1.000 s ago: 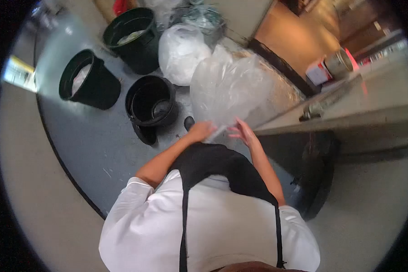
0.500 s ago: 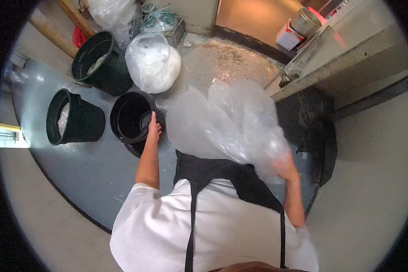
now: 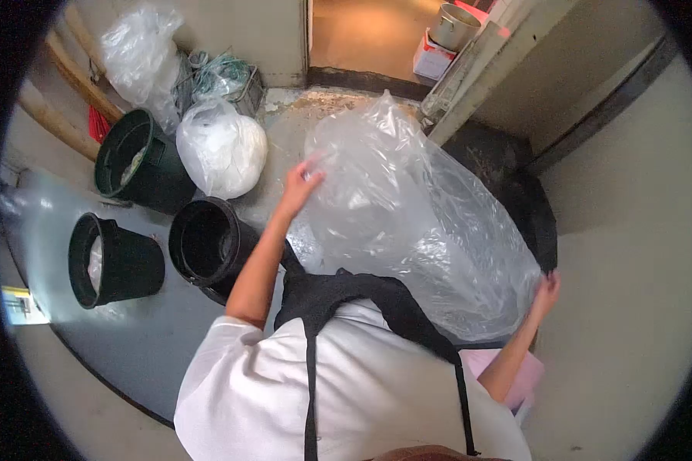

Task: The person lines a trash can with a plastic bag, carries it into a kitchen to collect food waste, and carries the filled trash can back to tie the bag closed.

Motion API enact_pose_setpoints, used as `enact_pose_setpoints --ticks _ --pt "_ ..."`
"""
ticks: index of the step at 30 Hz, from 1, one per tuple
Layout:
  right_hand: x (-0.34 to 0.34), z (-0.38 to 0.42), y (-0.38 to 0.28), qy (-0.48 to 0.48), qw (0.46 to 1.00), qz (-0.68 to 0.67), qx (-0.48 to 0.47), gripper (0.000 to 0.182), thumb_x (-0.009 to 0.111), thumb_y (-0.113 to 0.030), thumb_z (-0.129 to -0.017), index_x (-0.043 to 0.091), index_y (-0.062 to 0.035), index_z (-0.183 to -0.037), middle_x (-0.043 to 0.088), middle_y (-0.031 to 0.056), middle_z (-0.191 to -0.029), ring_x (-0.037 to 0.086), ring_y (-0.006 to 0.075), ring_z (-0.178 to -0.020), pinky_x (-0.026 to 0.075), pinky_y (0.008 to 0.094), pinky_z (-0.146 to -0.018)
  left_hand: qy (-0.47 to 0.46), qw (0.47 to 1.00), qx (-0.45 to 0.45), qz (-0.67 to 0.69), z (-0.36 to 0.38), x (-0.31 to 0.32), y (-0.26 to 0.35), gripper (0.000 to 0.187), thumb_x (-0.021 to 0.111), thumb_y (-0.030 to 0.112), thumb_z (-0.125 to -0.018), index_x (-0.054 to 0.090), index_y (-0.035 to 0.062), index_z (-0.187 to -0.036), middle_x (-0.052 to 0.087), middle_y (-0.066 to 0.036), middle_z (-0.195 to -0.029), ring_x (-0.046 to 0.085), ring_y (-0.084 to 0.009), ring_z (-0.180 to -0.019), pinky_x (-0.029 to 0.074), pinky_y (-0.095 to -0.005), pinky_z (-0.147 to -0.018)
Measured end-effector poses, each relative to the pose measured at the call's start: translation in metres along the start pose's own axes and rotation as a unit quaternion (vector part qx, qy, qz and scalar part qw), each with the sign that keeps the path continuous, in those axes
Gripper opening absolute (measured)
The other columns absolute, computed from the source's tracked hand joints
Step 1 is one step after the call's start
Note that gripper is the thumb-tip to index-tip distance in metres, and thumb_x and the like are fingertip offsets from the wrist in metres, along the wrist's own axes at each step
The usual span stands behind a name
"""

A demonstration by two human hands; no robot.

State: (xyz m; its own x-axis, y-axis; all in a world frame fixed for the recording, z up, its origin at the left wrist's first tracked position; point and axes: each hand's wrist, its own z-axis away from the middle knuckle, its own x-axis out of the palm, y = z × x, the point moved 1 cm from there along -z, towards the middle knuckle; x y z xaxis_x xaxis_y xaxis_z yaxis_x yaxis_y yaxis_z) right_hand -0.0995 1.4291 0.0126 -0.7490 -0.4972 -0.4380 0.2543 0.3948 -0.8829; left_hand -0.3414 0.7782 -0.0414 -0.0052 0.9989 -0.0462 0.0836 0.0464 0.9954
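Note:
A large clear plastic bag (image 3: 407, 207) spreads out in front of my body, crinkled and partly puffed up. My right hand (image 3: 546, 290) pinches its lower right corner. At the bag's left edge, my left hand (image 3: 303, 184) has its thumb and fingers curled in on the plastic; the fingertips are slightly blurred. Left of my left forearm stands a black bin (image 3: 207, 242), its inside dark, apart from both hands.
Two dark green bins, one upper (image 3: 158, 173) and one lower (image 3: 131, 265), stand at left. A filled white plastic bag (image 3: 227, 150) sits by a crate (image 3: 246, 92). A metal pot (image 3: 454, 29) rests on a box (image 3: 432, 58) beyond the doorway. A wall (image 3: 615, 253) bounds the right side.
My left hand has let go of the black bin's rim and moved to the bag's left edge. My right hand has moved outward to the right, and the bag is spread wider.

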Motion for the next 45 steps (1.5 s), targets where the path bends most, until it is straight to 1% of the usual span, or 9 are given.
enact_pose_setpoints --ticks 6,13,19,28,35,38,39,42,45 --pt "0.193 0.083 -0.278 -0.122 0.893 -0.005 -0.434 0.033 0.073 -0.01 -0.078 0.068 -0.005 -0.111 0.063 0.0107 -0.125 0.06 0.0267 -0.115 0.044 0.0358 -0.099 -0.016 0.971 0.171 -0.163 0.098 0.018 0.074 0.03 0.063 0.004 -0.084 0.065 0.0027 -0.114 0.067 -0.013 -0.108 0.064 -0.0281 -0.098 0.047 -0.0341 -0.09" --pt "0.408 0.118 -0.306 -0.332 0.721 0.086 -0.602 0.057 0.075 -0.028 -0.076 0.059 -0.0076 -0.126 0.059 0.0167 -0.127 0.057 0.0334 -0.115 0.046 0.0404 -0.096 0.096 0.965 0.125 -0.207 0.191 -0.051 0.053 0.023 0.068 0.002 -0.074 0.069 0.0029 -0.097 0.066 -0.016 -0.111 0.063 -0.0324 -0.104 0.049 -0.0381 -0.091" --pt "0.422 0.278 -0.32 -0.759 0.593 -0.143 -0.228 0.059 0.073 -0.03 -0.083 0.054 0.0022 -0.129 0.058 0.0173 -0.129 0.051 0.0253 -0.124 0.04 0.0388 -0.104 0.311 0.933 -0.018 -0.182 0.252 -0.1 0.061 0.059 0.077 0.036 -0.078 0.058 0.0007 -0.123 0.05 -0.015 -0.131 0.048 -0.029 -0.124 0.038 -0.0365 -0.104" --pt "0.4 0.42 -0.342 -0.8 0.392 -0.165 -0.423 0.043 0.073 -0.011 -0.073 0.061 -0.0009 -0.113 0.064 0.0189 -0.112 0.06 0.0398 -0.107 0.047 0.0426 -0.094 0.066 0.975 -0.208 -0.05 0.313 -0.193 0.13 0.046 0.077 0.027 -0.082 0.065 0.0011 -0.119 0.068 -0.004 -0.105 0.062 -0.0136 -0.096 0.05 -0.0316 -0.086" --pt "0.371 0.423 -0.412 -0.927 0.083 -0.222 -0.29 0.022 0.064 -0.015 -0.079 0.064 0.0025 -0.092 0.065 0.0189 -0.102 0.064 0.0354 -0.093 0.05 0.0389 -0.086 0.238 0.948 0.132 -0.166 0.212 -0.316 0.094 0.038 0.047 0.025 -0.099 0.06 0.0012 -0.126 0.055 -0.01 -0.136 0.047 -0.0223 -0.128 0.032 -0.0335 -0.111" --pt "0.426 0.393 -0.416 -0.893 0.264 -0.353 -0.088 0.035 0.058 -0.033 -0.087 0.064 0.0001 -0.095 0.063 0.0183 -0.109 0.063 0.0343 -0.098 0.052 0.0448 -0.084 0.02 0.995 0.05 -0.08 0.108 -0.299 -0.064 0.046 0.045 0.032 -0.1 0.053 0.0047 -0.135 0.049 -0.009 -0.142 0.042 -0.0211 -0.132 0.027 -0.0341 -0.113" --pt "0.408 0.386 -0.439 -0.796 0.486 -0.357 0.043 0.039 0.056 -0.034 -0.089 0.06 0.0007 -0.107 0.06 0.0196 -0.113 0.062 0.0352 -0.099 0.053 0.0468 -0.085 -0.023 0.998 -0.049 -0.033 0.114 -0.276 -0.065 0.046 0.044 0.034 -0.1 0.053 0.0051 -0.135 0.05 -0.009 -0.141 0.043 -0.021 -0.131 0.028 -0.034 -0.113" --pt "0.461 0.363 -0.536 -0.572 0.737 -0.308 -0.187 0.056 0.059 -0.031 -0.086 0.048 0.0076 -0.125 0.055 0.0251 -0.118 0.063 0.0333 -0.099 0.057 0.0434 -0.08 -0.089 0.978 -0.164 0.096 0.135 -0.242 -0.079 0.049 0.041 0.039 -0.101 0.052 0.0065 -0.136 0.051 -0.008 -0.139 0.044 -0.0206 -0.128 0.029 -0.0339 -0.111" --pt "0.571 0.305 -0.537 -0.578 0.778 -0.172 -0.175 0.046 0.056 -0.019 -0.085 0.052 0.0079 -0.122 0.061 0.0189 -0.11 0.065 0.0303 -0.094 0.057 0.04 -0.076 -0.062 0.92 -0.254 0.291 0.178 -0.25 -0.076 0.052 0.037 0.044 -0.102 0.051 0.0079 -0.136 0.052 -0.007 -0.137 0.046 -0.0202 -0.125 0.031 -0.0338 -0.11"
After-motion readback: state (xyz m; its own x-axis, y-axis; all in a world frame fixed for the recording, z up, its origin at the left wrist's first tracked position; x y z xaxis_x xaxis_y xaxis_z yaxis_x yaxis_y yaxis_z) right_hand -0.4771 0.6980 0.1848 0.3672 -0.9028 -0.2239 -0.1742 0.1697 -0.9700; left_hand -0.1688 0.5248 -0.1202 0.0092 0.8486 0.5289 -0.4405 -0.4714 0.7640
